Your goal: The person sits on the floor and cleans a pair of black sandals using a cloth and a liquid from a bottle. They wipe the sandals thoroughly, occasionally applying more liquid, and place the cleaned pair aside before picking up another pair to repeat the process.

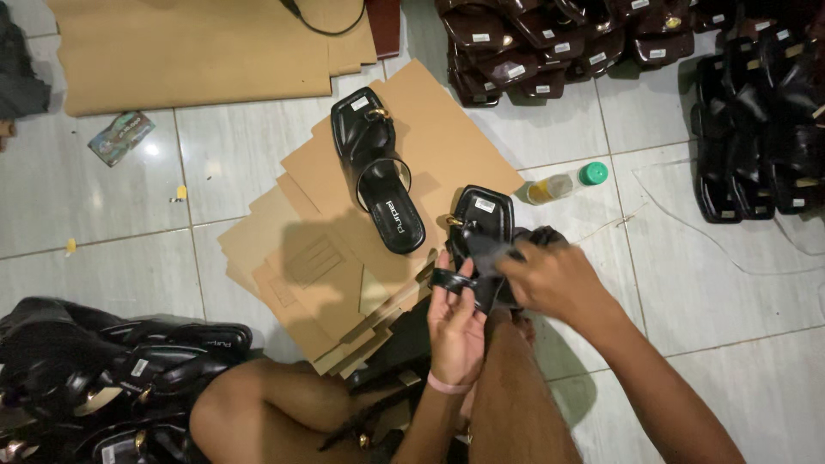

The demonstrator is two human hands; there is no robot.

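Over cardboard (pixel 344 258): hands, left (pixel 455 322) palm-up, right (pixel 554 279) palm-down, gripping sandal (pixel 483 232).

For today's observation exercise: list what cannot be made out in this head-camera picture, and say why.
- Black sandal in the hands: its rear half, hidden by the right hand.
- Left hand fingers: their grip on the strap is shadowed.
- Sandal pile, lower left: cut off by the edge.
- Small bottle: contents too small to tell.
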